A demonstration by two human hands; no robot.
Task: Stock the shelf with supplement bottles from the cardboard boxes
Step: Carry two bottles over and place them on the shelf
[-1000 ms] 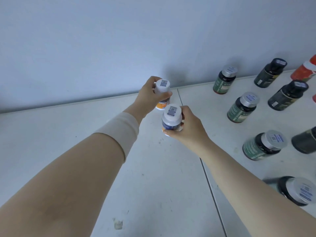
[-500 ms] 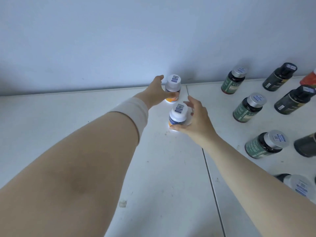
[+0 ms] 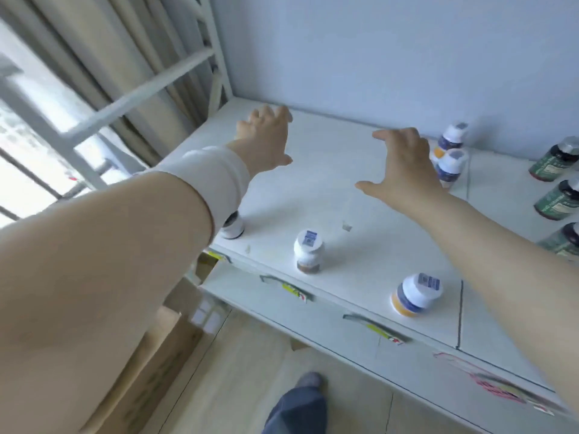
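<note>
Head view. Left hand (image 3: pixel 266 136) spread, empty, out over the back of the shelf (image 3: pixel 344 195). Right hand (image 3: pixel 404 164) likewise spread, holding nothing. Two white-capped bottles (image 3: pixel 451 164) stand upright just right of its fingers, one behind the other. Two more stand upright nearer the front edge, on the wrist side of both hands. Green bottles (image 3: pixel 554 161) far right. Box (image 3: pixel 163 355) sits off the shelf, down-left under the left forearm. Likely next a refill from it: left hand nearer, both must drop and swing left
</note>
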